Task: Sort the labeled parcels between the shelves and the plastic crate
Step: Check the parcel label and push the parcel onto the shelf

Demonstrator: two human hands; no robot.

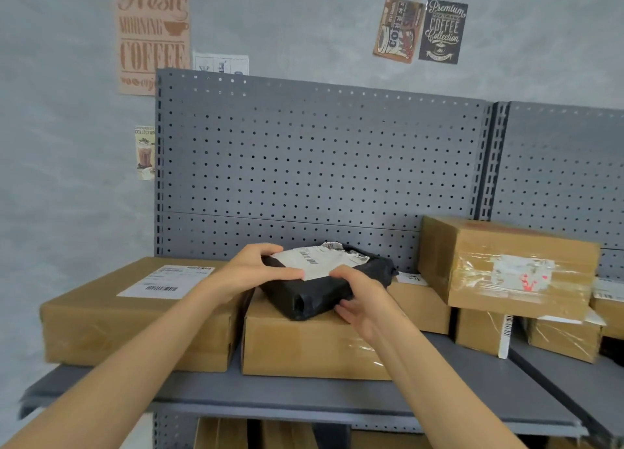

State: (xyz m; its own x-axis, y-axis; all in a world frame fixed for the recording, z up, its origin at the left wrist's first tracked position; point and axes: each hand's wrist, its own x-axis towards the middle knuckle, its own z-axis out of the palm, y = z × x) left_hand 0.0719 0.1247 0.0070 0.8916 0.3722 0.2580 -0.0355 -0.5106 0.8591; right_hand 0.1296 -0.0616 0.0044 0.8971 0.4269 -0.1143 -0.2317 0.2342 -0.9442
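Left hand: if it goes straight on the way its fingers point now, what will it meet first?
Probably the right hand: the left hand points rightward across the black parcel it holds.

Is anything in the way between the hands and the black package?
No, nothing is in the way. Both hands are already on the black package: the left hand holds its left end and the right hand grips its front right corner. It lies on a cardboard box on the shelf.

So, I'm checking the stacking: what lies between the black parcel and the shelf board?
In the head view, a brown carton lies between the black parcel and the shelf board.
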